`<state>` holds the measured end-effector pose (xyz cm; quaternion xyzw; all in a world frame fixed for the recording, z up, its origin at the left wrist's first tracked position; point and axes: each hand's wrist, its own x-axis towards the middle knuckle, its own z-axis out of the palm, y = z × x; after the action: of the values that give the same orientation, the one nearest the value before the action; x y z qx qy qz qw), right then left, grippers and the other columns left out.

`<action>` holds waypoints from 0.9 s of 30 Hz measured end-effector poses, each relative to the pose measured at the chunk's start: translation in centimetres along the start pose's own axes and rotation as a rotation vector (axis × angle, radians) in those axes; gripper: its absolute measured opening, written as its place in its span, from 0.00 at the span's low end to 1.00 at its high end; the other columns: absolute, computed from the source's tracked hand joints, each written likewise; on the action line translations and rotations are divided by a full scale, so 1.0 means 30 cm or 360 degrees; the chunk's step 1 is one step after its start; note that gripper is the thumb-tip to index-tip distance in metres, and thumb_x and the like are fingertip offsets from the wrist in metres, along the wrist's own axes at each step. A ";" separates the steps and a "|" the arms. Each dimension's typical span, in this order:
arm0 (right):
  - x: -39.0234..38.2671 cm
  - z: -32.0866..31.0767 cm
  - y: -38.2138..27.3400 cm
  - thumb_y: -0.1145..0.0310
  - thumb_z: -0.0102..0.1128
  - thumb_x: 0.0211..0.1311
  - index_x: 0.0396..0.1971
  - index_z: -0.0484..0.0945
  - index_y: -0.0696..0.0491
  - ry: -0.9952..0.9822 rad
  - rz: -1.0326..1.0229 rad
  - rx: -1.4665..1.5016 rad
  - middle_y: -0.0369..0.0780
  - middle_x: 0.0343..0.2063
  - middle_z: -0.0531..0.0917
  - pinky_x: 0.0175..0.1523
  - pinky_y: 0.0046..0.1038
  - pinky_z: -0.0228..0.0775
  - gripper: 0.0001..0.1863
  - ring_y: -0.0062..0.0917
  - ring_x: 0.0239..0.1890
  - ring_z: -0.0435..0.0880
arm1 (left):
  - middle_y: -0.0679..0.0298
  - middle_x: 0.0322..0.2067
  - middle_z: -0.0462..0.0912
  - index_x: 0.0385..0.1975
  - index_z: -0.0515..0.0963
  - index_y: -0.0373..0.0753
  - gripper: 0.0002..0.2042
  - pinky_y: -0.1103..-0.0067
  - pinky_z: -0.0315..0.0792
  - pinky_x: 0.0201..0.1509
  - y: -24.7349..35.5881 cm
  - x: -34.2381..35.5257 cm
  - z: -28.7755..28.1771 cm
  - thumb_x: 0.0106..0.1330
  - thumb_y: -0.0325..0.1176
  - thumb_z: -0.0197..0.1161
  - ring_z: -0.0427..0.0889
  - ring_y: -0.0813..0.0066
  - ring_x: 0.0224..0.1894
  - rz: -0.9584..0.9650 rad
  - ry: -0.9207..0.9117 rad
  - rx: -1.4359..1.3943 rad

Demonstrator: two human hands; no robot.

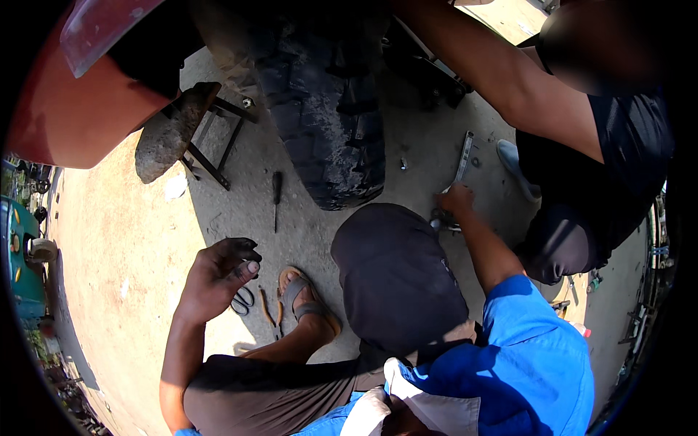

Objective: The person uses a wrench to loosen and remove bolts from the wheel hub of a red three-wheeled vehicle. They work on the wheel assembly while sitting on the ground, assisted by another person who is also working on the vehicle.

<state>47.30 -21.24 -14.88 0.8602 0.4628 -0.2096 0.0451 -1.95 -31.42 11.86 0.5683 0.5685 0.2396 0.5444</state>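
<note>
My left hand [222, 276], its fingertips blackened, is raised over the floor with loosely bent fingers and nothing visible in it. Below it lie orange-handled pliers [275, 316] and a black looped item [241, 303], beside my sandalled foot [298, 294]. My right hand [456, 200] is closed on a long metal tool [464, 154] on the floor, with metal pieces [443, 221] under the hand. A large tyre [313, 123] stands ahead, its lower part left of that hand. A screwdriver [276, 200] lies left of the tyre, a small metal piece [404, 164] right of it.
Another person [563, 182] crouches at the right, an arm reaching above the tyre. A red vehicle panel [87, 127], a metal stand [218, 145] and a rough stone [163, 138] are at the upper left. A teal machine [25, 254] is at the far left.
</note>
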 end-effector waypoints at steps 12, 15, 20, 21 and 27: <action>-0.342 -0.142 -0.007 0.50 0.67 0.49 0.35 0.78 0.53 -0.0636 -0.0099 0.2132 0.38 0.28 0.78 0.39 0.43 0.72 0.22 0.32 0.30 0.78 | 0.53 0.39 0.83 0.48 0.73 0.24 0.19 0.78 0.75 0.39 0.010 -0.057 0.010 0.64 0.32 0.66 0.80 0.76 0.35 0.0163 -0.0012 0.0292; -0.434 -0.233 0.016 0.48 0.67 0.50 0.37 0.74 0.49 -0.0799 0.0001 0.2563 0.37 0.28 0.76 0.46 0.48 0.70 0.23 0.32 0.36 0.78 | 0.55 0.38 0.83 0.48 0.72 0.25 0.19 0.78 0.73 0.37 0.008 -0.064 0.008 0.64 0.31 0.66 0.79 0.77 0.33 0.0234 0.0073 0.0200; -0.615 -0.367 0.041 0.47 0.65 0.52 0.33 0.75 0.46 -0.1074 -0.0149 0.2665 0.38 0.29 0.79 0.53 0.51 0.70 0.19 0.34 0.38 0.79 | 0.58 0.38 0.81 0.48 0.71 0.26 0.16 0.78 0.75 0.38 0.013 -0.078 -0.002 0.65 0.28 0.64 0.78 0.77 0.36 0.0277 0.0155 0.0239; -0.662 -0.395 0.053 0.47 0.65 0.53 0.33 0.76 0.46 -0.1111 -0.0253 0.2629 0.39 0.30 0.80 0.52 0.50 0.71 0.19 0.33 0.37 0.80 | 0.59 0.38 0.80 0.48 0.71 0.26 0.16 0.78 0.77 0.39 0.023 -0.074 0.000 0.65 0.27 0.63 0.78 0.77 0.38 0.0270 0.0129 0.0243; -0.854 -0.477 0.096 0.48 0.63 0.56 0.35 0.79 0.53 -0.1110 -0.0601 0.2681 0.41 0.32 0.83 0.44 0.41 0.79 0.21 0.32 0.37 0.84 | 0.60 0.38 0.80 0.48 0.71 0.27 0.15 0.79 0.76 0.39 0.067 -0.065 0.020 0.65 0.27 0.63 0.78 0.77 0.37 0.0449 0.0098 0.0379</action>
<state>41.81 -38.89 8.07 0.4081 0.2508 -0.7268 -0.4923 -1.12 -32.91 14.14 0.6952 0.5239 0.2618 0.4167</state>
